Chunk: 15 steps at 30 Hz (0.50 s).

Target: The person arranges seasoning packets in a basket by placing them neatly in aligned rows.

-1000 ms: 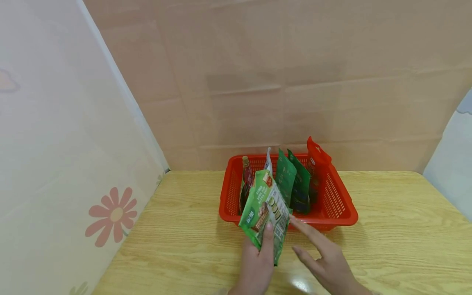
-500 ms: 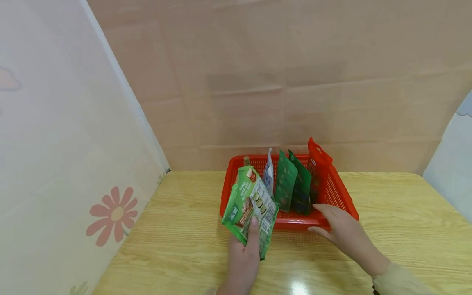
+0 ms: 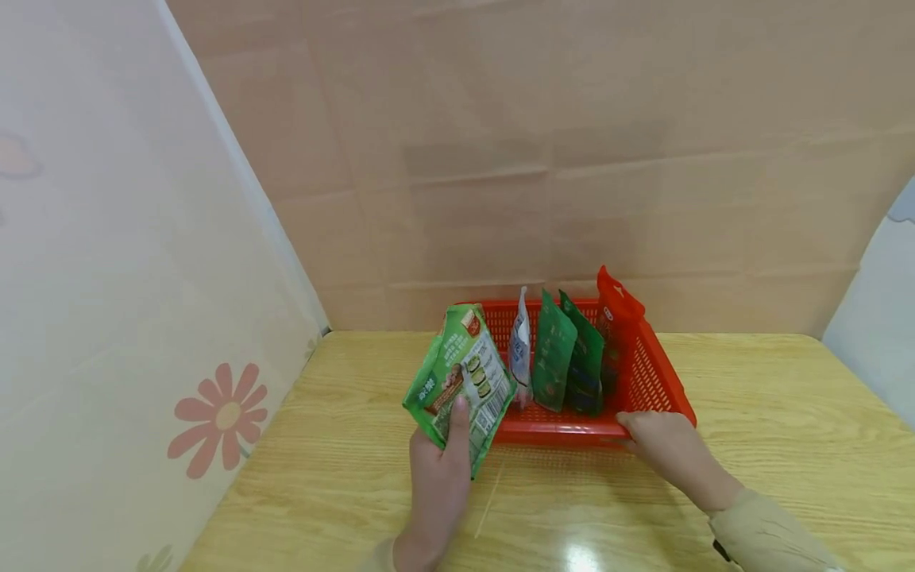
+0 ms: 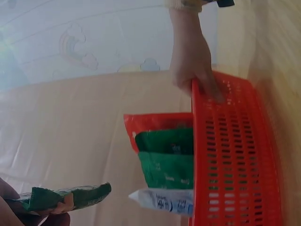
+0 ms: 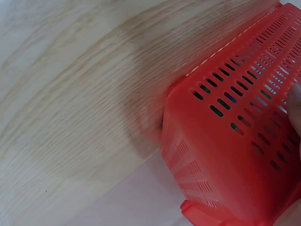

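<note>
My left hand (image 3: 439, 485) holds a green seasoning packet (image 3: 465, 373) in front of the left end of the red plastic basket (image 3: 557, 431), its thumb across the packet's printed face. In the left wrist view that packet (image 4: 84, 195) appears edge-on, apart from the basket. The front rim of the basket near its right corner is gripped by my right hand (image 3: 668, 445); the left wrist view shows its fingers over the rim. Standing inside the basket are a white packet (image 3: 520, 345), a green packet (image 3: 554, 353), a darker green one (image 3: 588, 365) and a red one (image 3: 620, 306).
The basket stands on a wood-grain table (image 3: 322, 445) close to a beige back wall (image 3: 500, 159). A pale sheet with a flower print (image 3: 227, 415) rises on the left. The held packet hides the basket's left end.
My left hand has carried the packet leftward and slightly up, now covering the bottle seen earlier. My right hand has left the packet's side, moved right and taken hold of the basket's rim.
</note>
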Motion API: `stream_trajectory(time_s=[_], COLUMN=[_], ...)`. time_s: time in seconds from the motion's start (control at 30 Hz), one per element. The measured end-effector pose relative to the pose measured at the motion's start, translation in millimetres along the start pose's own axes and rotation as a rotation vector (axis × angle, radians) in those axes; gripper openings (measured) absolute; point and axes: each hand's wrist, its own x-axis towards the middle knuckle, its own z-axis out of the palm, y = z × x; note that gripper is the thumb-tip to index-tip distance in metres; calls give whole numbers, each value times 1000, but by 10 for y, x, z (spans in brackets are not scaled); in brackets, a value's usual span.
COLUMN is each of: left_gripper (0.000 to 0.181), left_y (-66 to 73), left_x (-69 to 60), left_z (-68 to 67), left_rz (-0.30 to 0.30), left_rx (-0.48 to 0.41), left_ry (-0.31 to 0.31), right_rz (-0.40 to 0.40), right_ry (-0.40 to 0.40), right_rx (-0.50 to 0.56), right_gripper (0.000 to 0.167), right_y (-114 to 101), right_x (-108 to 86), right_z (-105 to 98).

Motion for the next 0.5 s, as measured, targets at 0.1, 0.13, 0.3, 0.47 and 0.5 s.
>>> stream_trajectory(time_s=[0.1, 0.13, 0.3, 0.47, 0.5], left_gripper=[39, 39, 37, 33, 33], left_y=[-12, -20, -52, -37, -26], left_x=[95, 129, 282, 435, 469], left_z=[-59, -78, -180, -286, -301], left_rz=[10, 13, 32, 26, 35], left_rx=[14, 19, 25, 25, 24], left_ry=[21, 30, 96, 184, 192], right_rz=[-2, -1, 5, 9, 9], right_ry=[11, 13, 23, 27, 29], right_rx=[-2, -1, 1, 7, 6], right_gripper=[38, 37, 36, 37, 37], right_y=[1, 1, -1, -5, -6], right_x=[-2, -4, -8, -3, -2], right_z=[9, 12, 23, 19, 17])
